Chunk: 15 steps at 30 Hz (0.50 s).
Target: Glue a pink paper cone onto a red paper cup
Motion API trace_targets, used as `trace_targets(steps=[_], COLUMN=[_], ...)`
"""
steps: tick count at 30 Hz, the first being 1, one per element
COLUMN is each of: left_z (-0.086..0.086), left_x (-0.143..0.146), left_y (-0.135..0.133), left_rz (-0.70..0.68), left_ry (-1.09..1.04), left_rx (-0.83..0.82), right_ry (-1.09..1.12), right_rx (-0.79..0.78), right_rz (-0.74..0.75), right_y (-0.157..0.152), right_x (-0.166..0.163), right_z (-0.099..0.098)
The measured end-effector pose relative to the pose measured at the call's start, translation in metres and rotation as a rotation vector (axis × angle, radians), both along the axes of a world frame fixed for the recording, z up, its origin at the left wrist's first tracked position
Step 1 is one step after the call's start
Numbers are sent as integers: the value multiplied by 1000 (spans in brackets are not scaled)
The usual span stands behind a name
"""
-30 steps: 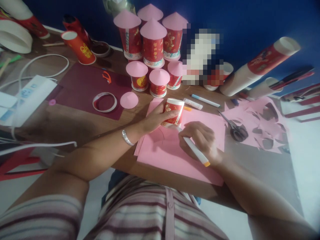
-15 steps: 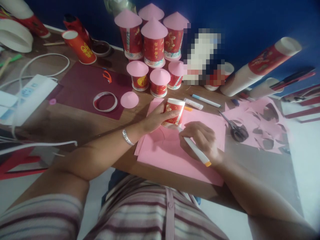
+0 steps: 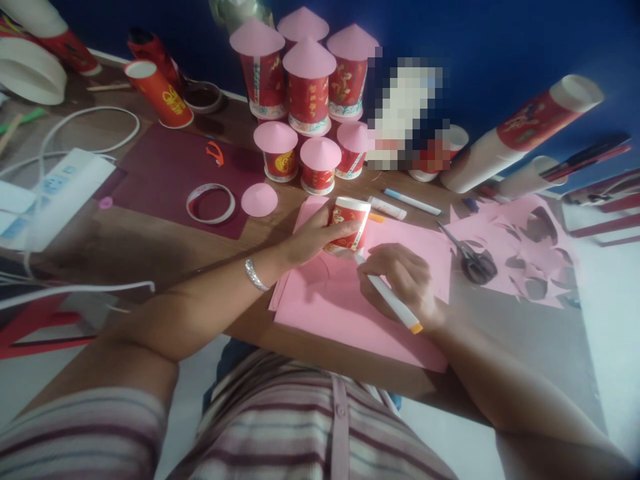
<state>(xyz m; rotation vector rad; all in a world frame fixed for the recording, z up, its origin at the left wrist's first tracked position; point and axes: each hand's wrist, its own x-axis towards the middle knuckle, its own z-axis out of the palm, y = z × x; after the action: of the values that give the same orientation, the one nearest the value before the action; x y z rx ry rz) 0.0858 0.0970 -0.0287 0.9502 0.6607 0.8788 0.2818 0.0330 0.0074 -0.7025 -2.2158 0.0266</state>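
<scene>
My left hand (image 3: 320,237) is wrapped round a red patterned paper cup (image 3: 345,215) with white rims, tilted slightly over the pink paper (image 3: 345,303). In my right hand (image 3: 400,277) is a white marker pen (image 3: 393,303) with an orange end; its tip is at the cup's lower edge. A faint curved line shows on the paper below the cup. An orange pen cap (image 3: 376,218) lies just behind the cup, with a glue stick (image 3: 389,208) and a white and blue marker (image 3: 413,201) beyond it.
Several red cylinders under pink paper cones (image 3: 309,60) stand at the back. Black scissors (image 3: 475,263) lie on cut pink scraps (image 3: 525,250) at the right. On the left are a patterned ring (image 3: 211,203), a loose pink cone (image 3: 259,200), a red cup (image 3: 160,93) and a power strip (image 3: 60,200).
</scene>
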Motion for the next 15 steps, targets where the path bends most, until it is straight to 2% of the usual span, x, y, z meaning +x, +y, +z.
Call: trace_targets(steps=[15], left_z=[0], left_x=[0], left_y=[0], left_rz=[7], left_ry=[2], left_rx=[6], right_ry=[-4], right_rx=[-13], right_rz=[-1], right_y=[0], right_x=[-1], right_z=[0])
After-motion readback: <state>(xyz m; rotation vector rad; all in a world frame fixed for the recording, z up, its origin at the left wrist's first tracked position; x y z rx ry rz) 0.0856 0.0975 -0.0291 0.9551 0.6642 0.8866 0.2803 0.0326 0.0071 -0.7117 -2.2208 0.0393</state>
